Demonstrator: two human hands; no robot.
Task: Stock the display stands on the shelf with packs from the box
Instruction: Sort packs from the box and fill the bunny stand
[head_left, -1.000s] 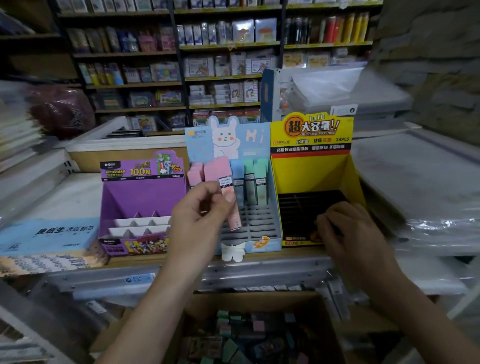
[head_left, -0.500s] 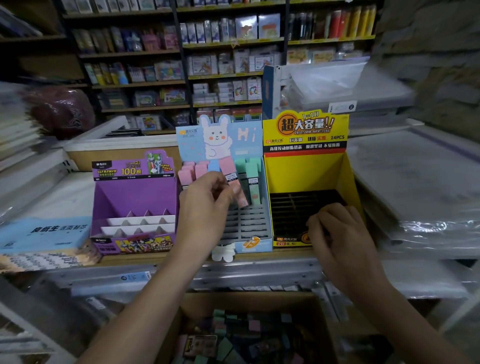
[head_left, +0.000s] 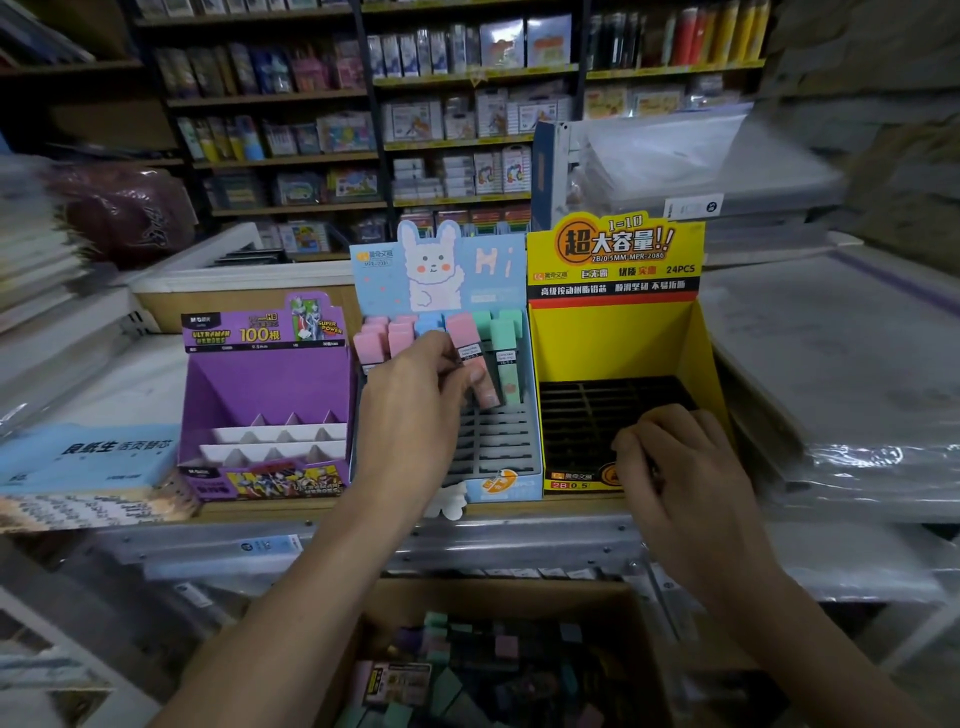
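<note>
1. My left hand (head_left: 410, 410) is pinching a pink pack (head_left: 475, 364) between thumb and fingertips. A second ago I was holding it over the front slots of the blue stand (head_left: 431, 270). Now I am carrying it up toward the back rows, and it is tilting, top to the left and bottom to the right.
2. The pack is a slim, smooth, rectangular case in pastel pink with a white printed label across its middle. Its lower end is hanging just over the stand's grey slotted grid, right beside an upright green pack (head_left: 504, 358).
3. My right hand (head_left: 685, 467) is staying where it was, fingers curled at the front lip of the yellow stand (head_left: 613, 343). I cannot tell whether it is gripping anything.
4. The blue stand is printed card with a bunny-shaped cut-out header. Pink, blue and green packs are standing upright in its back rows.
5. The yellow stand is glossy card with a black gridded insert, and it is touching the blue stand's right side. A purple stand (head_left: 265, 384) with white zigzag dividers is sitting on the left.
6. All three are standing in a row on the shelf (head_left: 249, 509). Below it, the brown cardboard box (head_left: 498, 592) is holding a loose jumble of pastel packs (head_left: 467, 654).
</note>
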